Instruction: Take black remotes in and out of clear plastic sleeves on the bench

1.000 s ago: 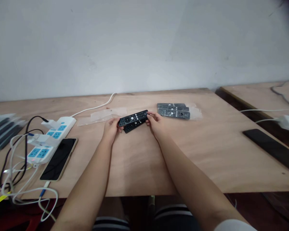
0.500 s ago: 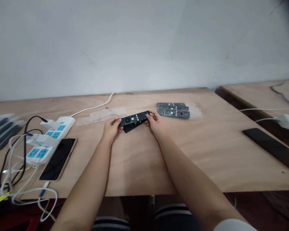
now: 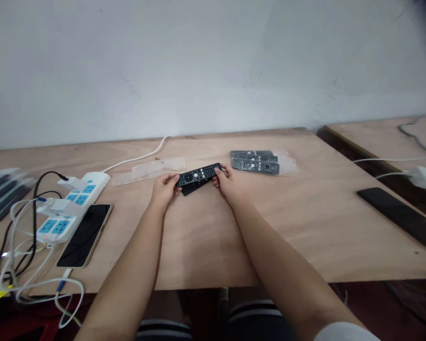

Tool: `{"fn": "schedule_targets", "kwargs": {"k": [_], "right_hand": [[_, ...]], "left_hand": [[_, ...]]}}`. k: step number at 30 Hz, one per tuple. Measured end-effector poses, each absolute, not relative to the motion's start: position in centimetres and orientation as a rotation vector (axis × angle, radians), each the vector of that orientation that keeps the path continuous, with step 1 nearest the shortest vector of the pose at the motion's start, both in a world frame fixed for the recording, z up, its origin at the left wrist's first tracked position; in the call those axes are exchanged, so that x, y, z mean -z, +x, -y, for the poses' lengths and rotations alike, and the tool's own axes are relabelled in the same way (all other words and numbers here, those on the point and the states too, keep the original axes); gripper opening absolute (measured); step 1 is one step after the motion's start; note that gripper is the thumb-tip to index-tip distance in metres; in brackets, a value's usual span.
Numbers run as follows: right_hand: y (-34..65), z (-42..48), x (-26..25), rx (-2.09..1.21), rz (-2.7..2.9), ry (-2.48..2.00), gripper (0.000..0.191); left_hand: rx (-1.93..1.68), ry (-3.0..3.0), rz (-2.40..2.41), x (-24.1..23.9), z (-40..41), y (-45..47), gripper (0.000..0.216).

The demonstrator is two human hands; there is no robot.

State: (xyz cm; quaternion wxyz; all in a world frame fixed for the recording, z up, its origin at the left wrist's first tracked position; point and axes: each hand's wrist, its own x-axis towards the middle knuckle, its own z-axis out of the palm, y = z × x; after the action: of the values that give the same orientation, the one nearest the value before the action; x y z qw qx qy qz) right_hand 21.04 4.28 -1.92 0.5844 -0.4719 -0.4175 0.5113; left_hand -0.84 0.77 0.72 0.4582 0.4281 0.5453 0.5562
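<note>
Where the left hand (image 3: 163,190) and right hand (image 3: 227,183) each clamp one end in their grip, the remote (image 3: 199,174) lies at frame centre between them, its long axis rising slightly rightward, overlapping a second remote (image 3: 194,188).

Left forearm (image 3: 133,260) and right forearm (image 3: 271,251) are both bare, stretched out and angling inward. Left hand (image 3: 164,190) is pinching, thumb (image 3: 175,178) on top; right hand (image 3: 228,183) mirrors it from where I'm standing, hands near but not touching.
</note>
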Motion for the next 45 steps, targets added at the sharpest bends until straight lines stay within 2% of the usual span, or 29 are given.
{"fn": "schedule_targets", "kwargs": {"k": [35,40,45], "right_hand": [[21.0,-4.47,2.16,-1.2,0.987,-1.072,0.046],[21.18,-4.36,1.97,-1.23,0.955,-1.042,0.05],[21.26,-3.96,1.69,-1.237,1.009,-1.03,0.057]], "left_hand": [[-1.356,1.085,-1.374,-0.87,-0.67,-0.76,0.034],[-1.343,1.135,-1.328,-0.45,-0.67,-0.9,0.045],[-1.307,1.463,-1.262,-0.25,-0.29,-0.97,0.059]]}}
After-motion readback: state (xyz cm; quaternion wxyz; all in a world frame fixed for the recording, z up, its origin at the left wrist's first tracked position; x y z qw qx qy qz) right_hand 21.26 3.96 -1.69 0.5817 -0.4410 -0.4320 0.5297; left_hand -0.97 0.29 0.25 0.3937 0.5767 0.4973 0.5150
